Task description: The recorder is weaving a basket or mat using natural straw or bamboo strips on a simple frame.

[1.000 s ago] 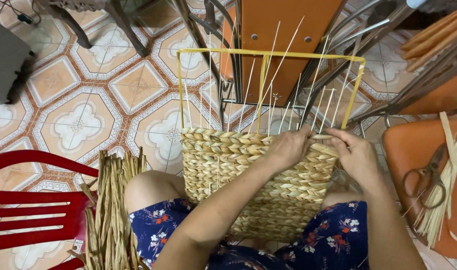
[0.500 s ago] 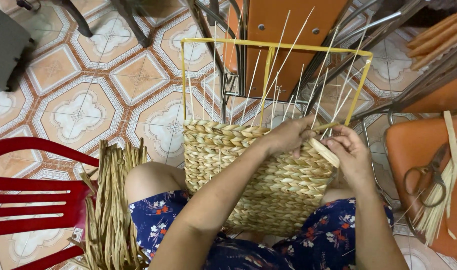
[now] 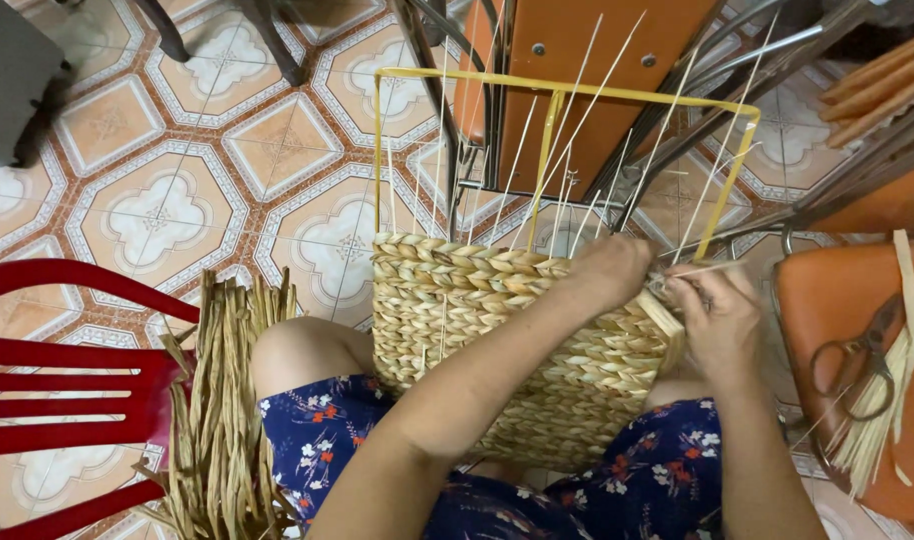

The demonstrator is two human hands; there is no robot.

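1. Nearest, a person's lap in a dark blue floral garment (image 3: 667, 480) supports a half-woven basket (image 3: 497, 330) of pale braided straw.
2. The left hand (image 3: 612, 268) rests on the basket's upper right edge, fingers curled down onto the weave; whether they pinch a strand cannot be seen.
3. The right hand (image 3: 719, 315) sits just beside it, fingertips pinching a flat straw strand (image 3: 660, 318) at the basket's corner.
4. A bundle of dried straw (image 3: 222, 400) lies by the left knee, beside a red chair (image 3: 67, 385).
5. Scissors (image 3: 862, 355) lie on an orange seat (image 3: 827, 300) at right.
6. Thin upright stakes rise within a yellow wire frame (image 3: 567, 95) above patterned floor tiles (image 3: 167, 210).
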